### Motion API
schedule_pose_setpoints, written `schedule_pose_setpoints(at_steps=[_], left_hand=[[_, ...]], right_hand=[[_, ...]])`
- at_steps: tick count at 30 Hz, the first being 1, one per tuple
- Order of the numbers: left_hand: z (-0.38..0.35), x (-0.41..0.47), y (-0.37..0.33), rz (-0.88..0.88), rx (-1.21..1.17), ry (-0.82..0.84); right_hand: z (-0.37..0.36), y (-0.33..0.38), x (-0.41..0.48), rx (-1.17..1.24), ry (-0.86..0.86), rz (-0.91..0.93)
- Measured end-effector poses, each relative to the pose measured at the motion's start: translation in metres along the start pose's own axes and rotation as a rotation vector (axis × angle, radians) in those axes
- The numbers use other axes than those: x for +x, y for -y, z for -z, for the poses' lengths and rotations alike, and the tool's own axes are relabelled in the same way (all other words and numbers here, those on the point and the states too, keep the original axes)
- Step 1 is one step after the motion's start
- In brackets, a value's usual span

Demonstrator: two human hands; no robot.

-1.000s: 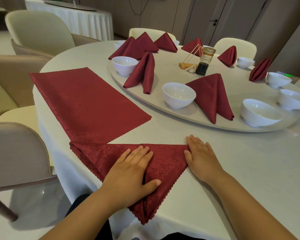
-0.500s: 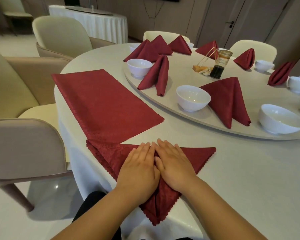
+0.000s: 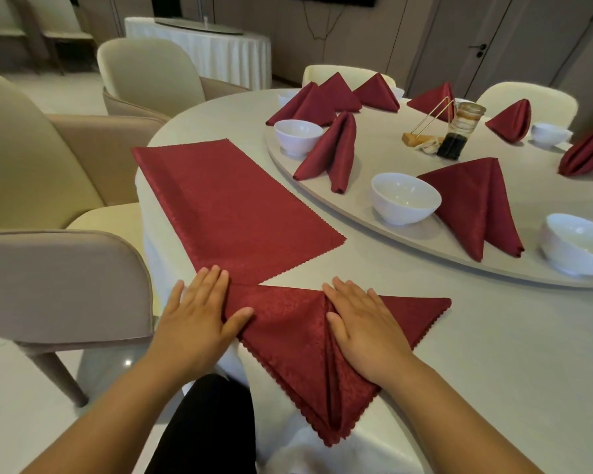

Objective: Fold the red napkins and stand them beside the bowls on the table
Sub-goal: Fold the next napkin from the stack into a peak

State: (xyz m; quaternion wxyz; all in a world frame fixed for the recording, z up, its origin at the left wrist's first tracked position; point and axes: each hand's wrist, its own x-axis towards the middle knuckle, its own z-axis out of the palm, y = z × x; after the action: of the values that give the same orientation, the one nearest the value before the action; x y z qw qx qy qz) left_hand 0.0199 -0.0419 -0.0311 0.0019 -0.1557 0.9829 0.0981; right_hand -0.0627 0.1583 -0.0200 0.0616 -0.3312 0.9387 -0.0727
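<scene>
My hands: left hand (image 3: pixel 199 313) and right hand (image 3: pixel 365 328) flat, fingers straight, on folded napkin (image 3: pixel 288 340).
Around: spread napkin (image 3: pixel 233 206), bowl (image 3: pixel 405 197), chair (image 3: pixel 62 285).

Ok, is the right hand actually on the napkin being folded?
Touching. The head view shows the right hand lying flat, fingers straight, on the right half of the triangular napkin.

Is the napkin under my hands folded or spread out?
Folded. The napkin lies flat as a layered triangle, flaps meeting at a centre crease, under the flat left hand and right hand.
</scene>
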Motion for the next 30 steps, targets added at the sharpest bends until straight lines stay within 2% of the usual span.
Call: schedule_pose_setpoints(at_steps=[3,5,7,9,13,18,23,26,28,30], left_hand=[[0.012,0.004,0.003,-0.019,-0.088,-0.012],[0.02,0.012,0.001,-0.111,-0.163,-0.109],[0.031,0.019,-0.005,-0.229,-0.311,-0.118],[0.038,0.026,-0.012,-0.274,-0.399,0.027],[0.044,0.044,-0.023,-0.331,-0.296,0.223],[0.043,0.05,-0.036,-0.375,-0.155,0.365],[0.047,0.052,-0.042,-0.371,-0.121,0.503],[0.061,0.055,-0.047,-0.37,-0.093,0.496],[0.073,0.062,-0.05,-0.384,-0.095,0.354],[0.086,0.068,-0.054,-0.392,-0.096,0.139]], right_hand=[[0.006,-0.001,-0.003,0.147,-0.036,0.006],[0.013,-0.006,-0.003,0.226,-0.123,-0.013],[0.022,-0.014,-0.001,0.232,-0.168,-0.065],[0.032,-0.022,0.0,0.223,-0.105,-0.112],[0.05,-0.027,-0.001,0.2,0.094,-0.111],[0.058,-0.024,0.0,0.167,0.234,-0.128],[0.067,-0.024,0.004,0.152,0.281,-0.07],[0.077,-0.025,0.007,0.143,0.171,-0.044],[0.088,-0.025,0.009,0.094,0.006,-0.045],[0.099,-0.026,0.011,0.016,-0.207,-0.045]])
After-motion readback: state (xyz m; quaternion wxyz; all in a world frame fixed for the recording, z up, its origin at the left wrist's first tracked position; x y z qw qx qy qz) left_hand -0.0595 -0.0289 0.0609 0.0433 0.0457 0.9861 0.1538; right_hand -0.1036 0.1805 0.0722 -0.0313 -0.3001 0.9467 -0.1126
